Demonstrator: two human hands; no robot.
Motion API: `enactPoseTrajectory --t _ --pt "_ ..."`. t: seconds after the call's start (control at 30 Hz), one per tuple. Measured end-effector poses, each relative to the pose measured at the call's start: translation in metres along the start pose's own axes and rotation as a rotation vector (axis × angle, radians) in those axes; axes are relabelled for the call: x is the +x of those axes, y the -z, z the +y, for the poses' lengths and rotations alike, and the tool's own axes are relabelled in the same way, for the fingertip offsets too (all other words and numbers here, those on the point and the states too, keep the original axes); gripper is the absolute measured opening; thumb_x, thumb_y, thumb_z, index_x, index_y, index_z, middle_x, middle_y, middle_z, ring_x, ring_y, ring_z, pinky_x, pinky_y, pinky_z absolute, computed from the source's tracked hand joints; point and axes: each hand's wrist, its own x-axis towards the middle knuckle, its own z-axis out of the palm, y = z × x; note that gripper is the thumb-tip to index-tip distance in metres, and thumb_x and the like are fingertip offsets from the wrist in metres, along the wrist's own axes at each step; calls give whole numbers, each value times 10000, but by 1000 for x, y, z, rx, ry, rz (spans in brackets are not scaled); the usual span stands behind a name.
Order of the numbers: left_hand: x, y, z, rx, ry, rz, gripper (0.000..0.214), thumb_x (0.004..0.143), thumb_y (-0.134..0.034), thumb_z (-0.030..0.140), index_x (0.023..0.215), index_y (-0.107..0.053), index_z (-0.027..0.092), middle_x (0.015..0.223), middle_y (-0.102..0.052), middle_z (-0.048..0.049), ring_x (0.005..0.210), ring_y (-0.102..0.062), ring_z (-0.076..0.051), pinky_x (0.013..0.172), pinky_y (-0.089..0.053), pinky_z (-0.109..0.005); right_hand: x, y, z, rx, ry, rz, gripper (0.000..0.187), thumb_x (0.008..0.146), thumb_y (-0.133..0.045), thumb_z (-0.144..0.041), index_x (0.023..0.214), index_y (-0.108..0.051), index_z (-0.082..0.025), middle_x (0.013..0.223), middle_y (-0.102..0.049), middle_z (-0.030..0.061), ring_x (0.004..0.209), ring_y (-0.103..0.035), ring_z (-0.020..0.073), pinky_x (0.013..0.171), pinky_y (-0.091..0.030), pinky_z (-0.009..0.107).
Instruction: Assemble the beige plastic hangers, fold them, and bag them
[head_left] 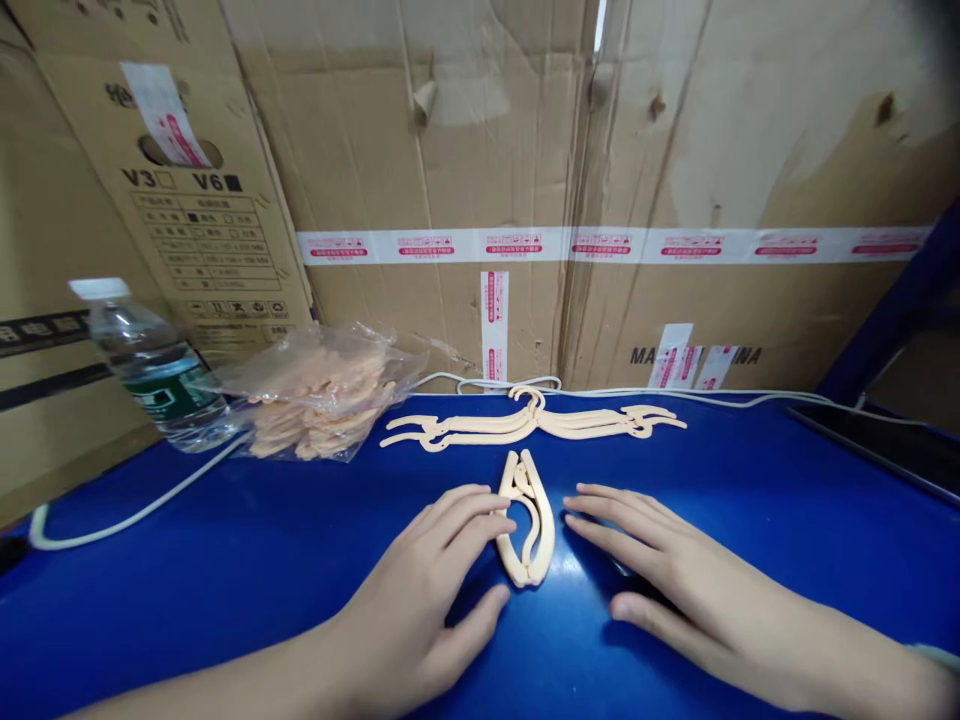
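A folded cream plastic hanger (527, 518) lies on the blue table (225, 560) between my hands. My left hand (427, 590) rests flat beside it, fingers stretched out, fingertips touching its left edge. My right hand (660, 570) lies flat just right of it, fingers spread, holding nothing. Behind the folded piece lies an unfolded cream hanger (532, 422), spread wide across the table.
A clear plastic bag (322, 395) with several cream hangers sits at the back left, next to a water bottle (154, 365). White cables (127, 515) run along the table. Cardboard boxes (525, 150) form a wall behind. A dark flat device (885, 440) lies at the right.
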Motion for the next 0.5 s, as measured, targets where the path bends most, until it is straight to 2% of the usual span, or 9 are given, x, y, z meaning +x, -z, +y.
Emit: enactPoseTrajectory --t 0.1,0.27,0.37,0.5 --pt "0 -2 -3 15 -13 18 445 841 -556 173 1270 -459 238 1350 -532 -87 1302 -440 -259 1068 -436 -457 0 -1 11 -24 -65 82 514 978 -401 -458 1419 -464 -200 1469 -444 119 1360 -385 323 1064 -413 535" --pt "0 -3 -5 9 -52 59 455 801 -564 147 1238 -469 231 1296 -571 -89 1263 -485 -261 1043 -463 -448 1 -5 55 -85 -178 270 519 986 -351 -474 1386 -498 -178 1437 -480 141 1325 -439 313 1077 -390 551" --pt "0 -3 -6 1 -47 55 458 800 -566 147 1239 -468 230 1291 -573 -89 1258 -490 -261 1040 -465 -448 2 -9 78 -136 -229 285 596 976 -337 -513 1433 -432 -143 1474 -426 156 1370 -367 329 1097 -346 567" --pt "0 -4 -8 -32 -32 58 472 804 -566 155 1256 -460 239 1304 -564 -90 1261 -485 -269 1041 -459 -450 5 -15 91 -197 -219 208 721 950 -375 -562 1515 -243 -133 1557 -242 147 1432 -180 338 1122 -268 577"
